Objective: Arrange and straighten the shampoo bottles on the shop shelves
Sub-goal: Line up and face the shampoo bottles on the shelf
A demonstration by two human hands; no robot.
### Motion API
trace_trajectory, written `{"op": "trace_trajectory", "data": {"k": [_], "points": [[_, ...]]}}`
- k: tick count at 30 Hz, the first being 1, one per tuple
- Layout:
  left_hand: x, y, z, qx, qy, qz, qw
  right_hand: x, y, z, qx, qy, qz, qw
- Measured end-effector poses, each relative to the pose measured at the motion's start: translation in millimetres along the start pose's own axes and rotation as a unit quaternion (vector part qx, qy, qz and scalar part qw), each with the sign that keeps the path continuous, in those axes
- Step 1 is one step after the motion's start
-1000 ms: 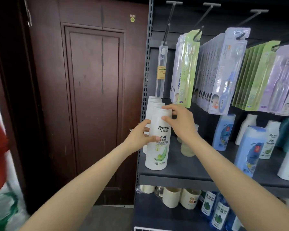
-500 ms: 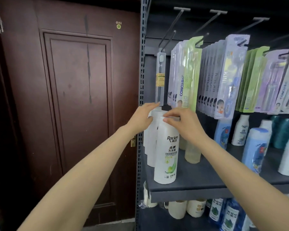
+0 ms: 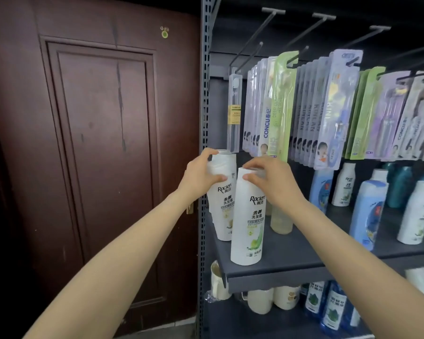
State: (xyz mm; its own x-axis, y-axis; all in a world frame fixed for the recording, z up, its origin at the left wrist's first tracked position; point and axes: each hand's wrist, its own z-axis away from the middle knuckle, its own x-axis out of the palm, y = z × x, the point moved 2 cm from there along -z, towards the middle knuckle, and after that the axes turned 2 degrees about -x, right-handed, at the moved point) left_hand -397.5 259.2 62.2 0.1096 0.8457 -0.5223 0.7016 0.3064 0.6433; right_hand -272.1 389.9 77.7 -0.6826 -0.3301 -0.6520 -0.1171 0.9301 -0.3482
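Both hands are up at the left end of the shelf [image 3: 291, 253]. With my left hand [image 3: 201, 173] I grip the cap of the rear bottle [image 3: 222, 204]; fingers curl over the top and the thumb presses the front, so most of the cap is hidden. This white bottle stands upright against the shelf post [image 3: 206, 118], and more white bottles behind it are almost fully covered. My right hand [image 3: 273, 182] holds the top of the front bottle [image 3: 249, 216], fingers curled around the cap; its cap I cannot see well. That bottle stands upright near the shelf's front edge, just beside the rear one, label facing me. Behind my right wrist stands a pale clear bottle [image 3: 280, 221], its upper part hidden. Above hang toothbrush packs [image 3: 328, 113] on hooks. Further right are blue bottles [image 3: 367, 211] and white ones, cut off at the frame edge. Under the shelf, mugs [image 3: 260, 302] show only partly. To the far left is a dark door [image 3: 96, 143].
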Motion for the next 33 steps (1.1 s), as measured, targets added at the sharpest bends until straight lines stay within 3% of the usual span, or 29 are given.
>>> {"op": "trace_trajectory", "data": {"k": [4, 7, 12, 17, 19, 22, 27, 33], "points": [[-27.6, -8.6, 24.5, -0.023, 0.043, 0.021, 0.999, 5.3, -13.4, 8.1, -0.031, 0.023, 0.067, 0.997], [-52.0, -17.6, 47.1, -0.027, 0.074, 0.045, 0.996, 15.9, -38.5, 18.3, -0.08, 0.011, 0.046, 0.996], [-99.1, -37.6, 90.9, -0.041, 0.111, 0.101, 0.988, 59.2, -63.1, 34.5, -0.085, -0.095, -0.028, 0.991], [-133.4, -36.5, 126.6, -0.028, 0.073, 0.175, 0.981, 103.7, -70.1, 43.6, -0.016, -0.237, -0.157, 0.959], [-143.5, -37.4, 137.1, -0.025, 0.065, 0.206, 0.976, 115.3, -75.1, 46.9, -0.02, -0.256, -0.204, 0.945], [-157.1, -48.1, 150.2, -0.023, 0.063, 0.213, 0.975, 122.5, -85.5, 51.1, -0.041, -0.222, -0.193, 0.955], [-169.3, -78.2, 172.5, -0.065, 0.05, 0.146, 0.986, 126.5, -92.4, 56.0, -0.123, -0.101, 0.002, 0.987], [-160.8, -95.1, 184.1, -0.133, 0.049, 0.137, 0.98, 128.7, -89.2, 60.7, -0.222, 0.097, 0.099, 0.965]]}}
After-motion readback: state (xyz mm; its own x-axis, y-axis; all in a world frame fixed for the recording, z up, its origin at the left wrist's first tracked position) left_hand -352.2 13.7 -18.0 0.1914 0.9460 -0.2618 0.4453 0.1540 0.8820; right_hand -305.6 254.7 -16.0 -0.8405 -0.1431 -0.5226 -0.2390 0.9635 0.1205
